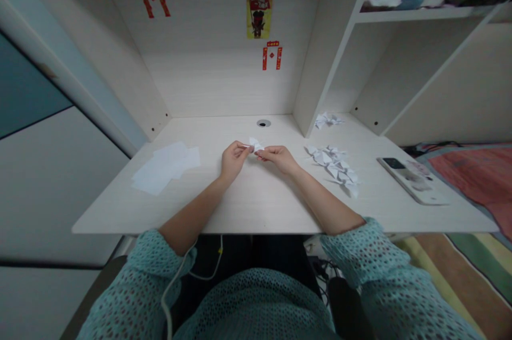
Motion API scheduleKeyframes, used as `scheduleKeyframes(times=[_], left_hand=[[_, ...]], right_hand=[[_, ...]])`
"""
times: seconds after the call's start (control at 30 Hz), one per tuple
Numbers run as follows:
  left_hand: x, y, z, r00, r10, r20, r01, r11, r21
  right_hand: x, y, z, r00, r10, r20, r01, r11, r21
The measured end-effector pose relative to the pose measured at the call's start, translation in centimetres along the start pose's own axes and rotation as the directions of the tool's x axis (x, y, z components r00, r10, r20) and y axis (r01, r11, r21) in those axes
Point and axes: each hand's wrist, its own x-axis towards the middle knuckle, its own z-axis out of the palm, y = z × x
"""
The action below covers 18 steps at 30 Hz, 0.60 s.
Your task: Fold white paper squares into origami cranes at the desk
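Between my two hands, a small folded piece of white paper point(256, 143) is held just above the middle of the desk. My left hand point(235, 158) pinches its left side between thumb and fingers. From the other side my right hand point(279, 156) is closed on the paper's lower right. The fingers cover part of the folds. Off to the right lies a pile of folded white paper pieces point(335, 165), pointed in shape. Flat white paper sheets point(166, 167) overlap one another on the left of the desk.
A phone point(414, 181) lies near the desk's right edge. More folded papers point(328, 120) sit beyond the upright divider point(320, 73). A cable hole point(263, 123) is set near the back panel. A white cable point(170, 289) hangs in front of my left sleeve.
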Motion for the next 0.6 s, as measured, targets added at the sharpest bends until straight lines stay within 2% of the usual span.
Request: scheduleKeyframes(times=[0.13, 0.3, 0.4, 0.6], left_hand=[[0.03, -0.13, 0.06, 1.000, -0.029, 0.007, 0.030, 0.999, -0.042], [0.07, -0.12, -0.02, 0.998, -0.057, 0.009, 0.057, 0.996, -0.075], [0.20, -0.30, -0.14, 0.997, -0.080, 0.015, 0.081, 0.994, -0.071], [0.27, -0.70, -0.23, 0.976, -0.207, 0.064, 0.212, 0.974, -0.079]], right_hand=[[0.00, -0.11, 0.03, 0.997, -0.066, -0.033, 0.063, 0.996, -0.067], [-0.19, -0.38, 0.17, 0.991, -0.128, 0.045, 0.130, 0.991, -0.039], [-0.31, -0.52, 0.22, 0.992, -0.128, 0.004, 0.128, 0.988, -0.082], [-0.17, -0.40, 0.23, 0.981, -0.187, -0.051, 0.179, 0.974, -0.137]])
